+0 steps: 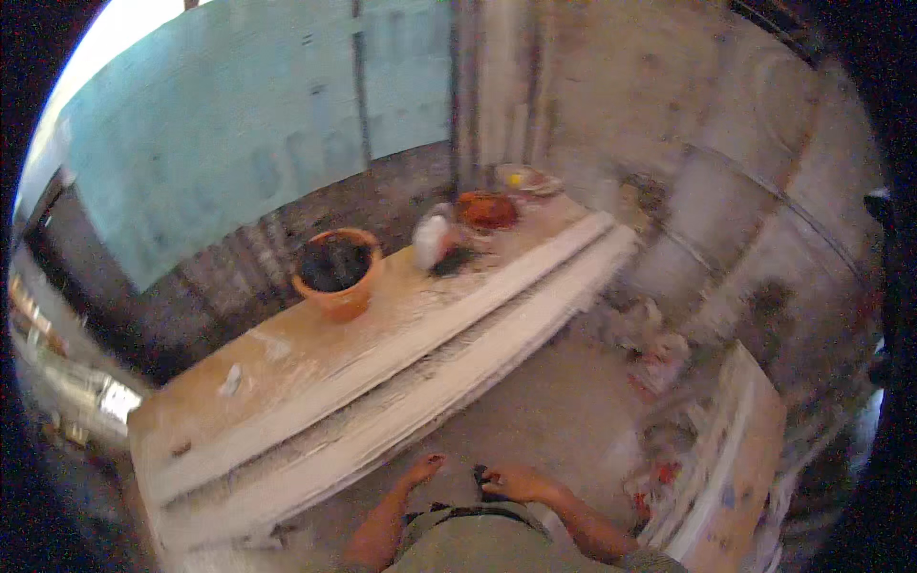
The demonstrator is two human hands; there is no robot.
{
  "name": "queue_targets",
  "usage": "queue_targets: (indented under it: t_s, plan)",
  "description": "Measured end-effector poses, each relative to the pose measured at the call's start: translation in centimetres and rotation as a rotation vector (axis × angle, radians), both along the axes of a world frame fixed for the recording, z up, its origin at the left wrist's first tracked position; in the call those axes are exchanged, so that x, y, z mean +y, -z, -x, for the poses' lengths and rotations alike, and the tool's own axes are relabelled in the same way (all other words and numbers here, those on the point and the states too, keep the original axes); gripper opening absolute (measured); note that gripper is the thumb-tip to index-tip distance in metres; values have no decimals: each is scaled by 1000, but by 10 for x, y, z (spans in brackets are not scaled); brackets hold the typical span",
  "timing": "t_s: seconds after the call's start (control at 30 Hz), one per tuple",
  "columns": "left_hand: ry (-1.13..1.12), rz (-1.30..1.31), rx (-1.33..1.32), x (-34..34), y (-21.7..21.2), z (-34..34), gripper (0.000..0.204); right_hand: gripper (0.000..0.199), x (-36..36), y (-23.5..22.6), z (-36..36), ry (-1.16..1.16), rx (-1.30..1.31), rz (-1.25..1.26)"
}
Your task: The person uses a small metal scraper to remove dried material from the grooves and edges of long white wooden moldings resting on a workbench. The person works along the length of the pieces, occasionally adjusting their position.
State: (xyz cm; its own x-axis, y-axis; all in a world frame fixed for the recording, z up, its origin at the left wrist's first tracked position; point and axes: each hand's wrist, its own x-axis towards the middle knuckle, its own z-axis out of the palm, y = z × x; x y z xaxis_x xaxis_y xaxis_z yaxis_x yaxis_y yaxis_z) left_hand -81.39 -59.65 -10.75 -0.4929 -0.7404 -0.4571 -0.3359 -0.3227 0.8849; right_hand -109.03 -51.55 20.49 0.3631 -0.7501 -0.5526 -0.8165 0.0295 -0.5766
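My left hand [423, 470] is held low in front of my body, near the edge of the workbench, with its fingers curled in; I see nothing in it. Close to my waist, my right hand [519, 483] is closed around a small black object [481, 476] whose kind the blur hides. Two long pale boards [411, 401], dusty white, lie side by side along the workbench [258, 368], a dark gap between them. An orange bucket [346, 304] with a dark inside stands behind them. Farther right is a white bag-like item [432, 243].
A red-orange container [487, 209] sits at the bench's far end. A light blue-green panel [248, 134] rises behind. On my right, another board [731, 449] leans among plastic wrapping and scraps [659, 353]. Large grey sheets [764, 181] stand at the back right.
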Motion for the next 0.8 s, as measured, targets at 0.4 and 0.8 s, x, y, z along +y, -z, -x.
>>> queue_targets:
  t_s: [0.4,0.8]
  plan:
    - [-1457,-399,63,278,11,-98,48,54,-233,26,-71,-941,155,89]
    - [-2289,-869,489,457,-6,119,43,41,-96,15,-356,-1627,-223,59]
